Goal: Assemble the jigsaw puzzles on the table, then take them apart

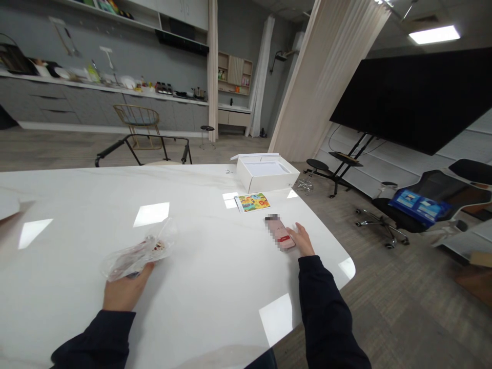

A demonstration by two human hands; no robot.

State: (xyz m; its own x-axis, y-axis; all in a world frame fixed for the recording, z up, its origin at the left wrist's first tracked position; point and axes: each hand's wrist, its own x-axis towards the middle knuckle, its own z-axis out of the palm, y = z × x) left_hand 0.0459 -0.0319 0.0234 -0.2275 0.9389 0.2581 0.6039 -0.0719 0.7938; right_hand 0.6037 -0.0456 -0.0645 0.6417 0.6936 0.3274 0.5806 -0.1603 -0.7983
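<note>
My left hand [126, 291] is closed around a clear plastic bag [130, 257], holding it over the left part of the white table [207, 287]. Something with dark red marks shows through the bag, but I cannot make out what it is. Toward the right edge, my right hand [303, 240] rests beside a pink smartphone [282, 234] that lies on the tabletop. Its thumb and fingers are apart, with the fingertips at the phone's side. Just beyond the phone lies a colourful picture card [253, 202] with cartoon animals.
An open white box [267, 182] stands at the table's far right corner. Behind the table is a black-framed chair [154, 148]. An office chair [418, 200] with a blue package [418, 206] is off to the right, below a large screen [415, 97].
</note>
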